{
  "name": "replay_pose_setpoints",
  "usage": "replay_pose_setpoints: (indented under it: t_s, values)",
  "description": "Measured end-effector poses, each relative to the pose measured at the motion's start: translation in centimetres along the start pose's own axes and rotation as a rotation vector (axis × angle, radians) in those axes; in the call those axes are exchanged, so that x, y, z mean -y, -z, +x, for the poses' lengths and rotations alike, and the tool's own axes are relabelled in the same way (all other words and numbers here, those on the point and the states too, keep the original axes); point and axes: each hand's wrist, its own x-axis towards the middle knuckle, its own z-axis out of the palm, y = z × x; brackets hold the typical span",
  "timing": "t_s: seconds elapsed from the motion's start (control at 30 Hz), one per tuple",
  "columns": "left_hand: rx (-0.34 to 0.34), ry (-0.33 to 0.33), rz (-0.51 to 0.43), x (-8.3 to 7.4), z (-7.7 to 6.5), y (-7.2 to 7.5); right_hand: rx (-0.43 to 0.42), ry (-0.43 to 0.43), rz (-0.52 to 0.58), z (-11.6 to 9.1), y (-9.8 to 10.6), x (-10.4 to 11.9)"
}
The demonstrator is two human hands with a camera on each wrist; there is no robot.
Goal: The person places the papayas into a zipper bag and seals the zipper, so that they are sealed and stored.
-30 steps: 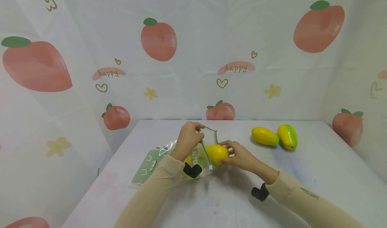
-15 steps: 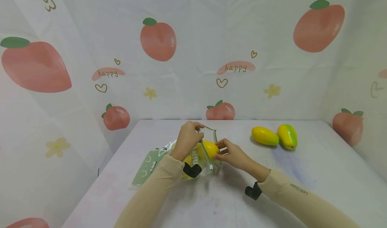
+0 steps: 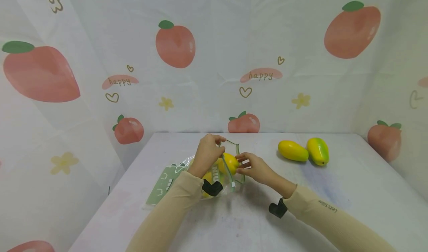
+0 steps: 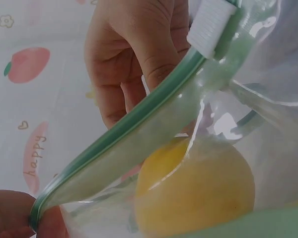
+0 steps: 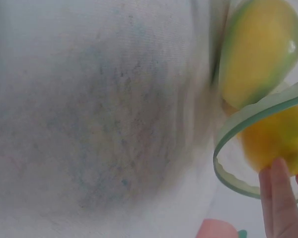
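A clear zip bag (image 3: 215, 173) with a green rim and white slider (image 4: 211, 27) lies on the table, its mouth facing right. My left hand (image 3: 208, 153) pinches the upper rim, holding the mouth apart. Through the mouth a yellow mango (image 3: 230, 163) sits partly inside, and my right hand (image 3: 255, 169) holds its outer end with thumb and fingers. In the right wrist view, fingertips touch that mango (image 5: 273, 141), while another mango (image 5: 260, 49) shows beside it. The left wrist view shows one mango (image 4: 196, 188) through the plastic, below the right hand (image 4: 139, 54).
Two more mangoes, a yellow one (image 3: 292, 150) and a yellow-green one (image 3: 318, 151), lie at the back right of the white table (image 3: 254, 222). The bag's green printed end (image 3: 162, 187) stretches left. A fruit-printed cloth (image 3: 210, 96) hangs behind.
My right hand has moved left, pushing the mango deeper through the bag's mouth, with only slight movement in the last half second. The left hand stays on the rim.
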Motion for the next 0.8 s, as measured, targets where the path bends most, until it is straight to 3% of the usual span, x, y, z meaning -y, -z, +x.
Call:
replay_pose_setpoints:
  t_s: [0.33, 0.8]
  values:
    - [0.002, -0.008, 0.0, 0.0, -0.1, 0.1, 0.008, 0.013, -0.027, 0.0, 0.6, 0.0]
    - [-0.004, -0.002, 0.012, 0.0, -0.1, 0.0, 0.014, -0.043, 0.0, -0.1, 1.3, -0.1]
